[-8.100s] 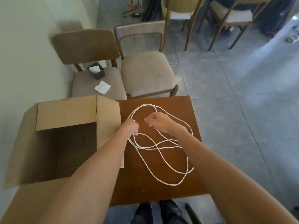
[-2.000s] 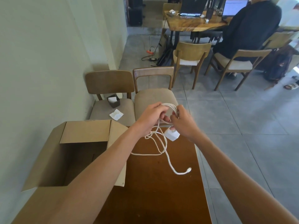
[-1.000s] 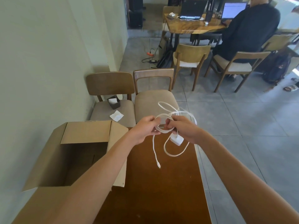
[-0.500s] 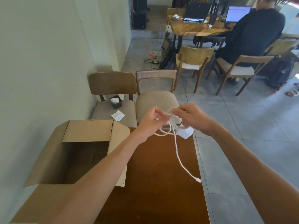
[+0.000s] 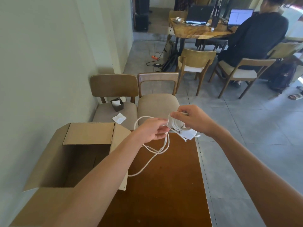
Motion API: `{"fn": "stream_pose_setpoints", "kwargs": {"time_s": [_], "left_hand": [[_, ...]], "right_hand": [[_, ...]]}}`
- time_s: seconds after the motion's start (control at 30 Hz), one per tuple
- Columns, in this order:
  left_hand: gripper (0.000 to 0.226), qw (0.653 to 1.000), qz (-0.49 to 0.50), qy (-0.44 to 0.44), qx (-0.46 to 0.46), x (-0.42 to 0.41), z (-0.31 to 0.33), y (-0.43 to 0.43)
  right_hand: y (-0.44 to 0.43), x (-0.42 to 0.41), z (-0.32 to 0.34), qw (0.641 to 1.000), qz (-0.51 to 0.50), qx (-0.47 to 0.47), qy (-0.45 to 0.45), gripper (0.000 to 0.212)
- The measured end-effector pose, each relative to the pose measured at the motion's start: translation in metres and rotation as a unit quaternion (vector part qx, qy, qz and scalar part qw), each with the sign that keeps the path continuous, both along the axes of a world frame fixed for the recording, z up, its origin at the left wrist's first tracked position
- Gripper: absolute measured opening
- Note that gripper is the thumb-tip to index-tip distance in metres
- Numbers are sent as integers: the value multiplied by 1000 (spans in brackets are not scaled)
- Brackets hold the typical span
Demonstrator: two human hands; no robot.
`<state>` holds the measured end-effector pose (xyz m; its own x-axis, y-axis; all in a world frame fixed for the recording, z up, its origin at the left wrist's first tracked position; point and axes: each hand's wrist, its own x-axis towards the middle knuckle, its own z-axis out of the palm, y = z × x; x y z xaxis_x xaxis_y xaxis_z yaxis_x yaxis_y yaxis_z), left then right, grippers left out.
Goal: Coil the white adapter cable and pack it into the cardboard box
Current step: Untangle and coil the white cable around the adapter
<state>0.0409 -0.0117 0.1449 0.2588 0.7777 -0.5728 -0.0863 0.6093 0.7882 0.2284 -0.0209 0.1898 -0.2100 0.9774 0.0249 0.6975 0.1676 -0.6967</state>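
Both hands hold the white adapter cable (image 5: 161, 149) in the air above the far end of the brown table (image 5: 164, 185). My right hand (image 5: 191, 119) grips a bundle of tight loops with the white adapter block (image 5: 188, 134) hanging under it. My left hand (image 5: 154, 131) pinches the cable just left of the bundle, and loose loops sag from it down to the table. The open cardboard box (image 5: 86, 133) stands at the left, flaps up, below and left of my hands. I see nothing inside it.
Two padded wooden chairs (image 5: 157, 104) stand behind the table; the left one carries a small dark holder (image 5: 117, 104) and a paper napkin (image 5: 119, 118). A wall runs along the left. Farther back a seated person (image 5: 255, 38) works at a table with laptops.
The cable lay spread on the table 8 s ago; now it is lifted and mostly wound into loops. In the last half second the dangling tail swung left into sagging loops under my left hand.
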Motion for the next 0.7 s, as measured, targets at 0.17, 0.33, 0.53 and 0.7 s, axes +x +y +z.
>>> {"fn": "stream_pose_setpoints", "kwargs": {"time_s": [0.17,0.33,0.53,0.7], "left_hand": [[25,998,11,61,20,1,-24,1],[34,983,-39,166,66,-2,-54,-8],[36,928,-160,327,74,-19,-100,-30],[43,901,-207,374,76,-25,-121,-36]], "right_hand": [[6,-3,8,996,-40,31,70,43],[13,-8,27,990,-56,66,111,46],[21,-9,68,952,-93,91,275,36],[25,-13,93,948,-74,111,289,38]]}}
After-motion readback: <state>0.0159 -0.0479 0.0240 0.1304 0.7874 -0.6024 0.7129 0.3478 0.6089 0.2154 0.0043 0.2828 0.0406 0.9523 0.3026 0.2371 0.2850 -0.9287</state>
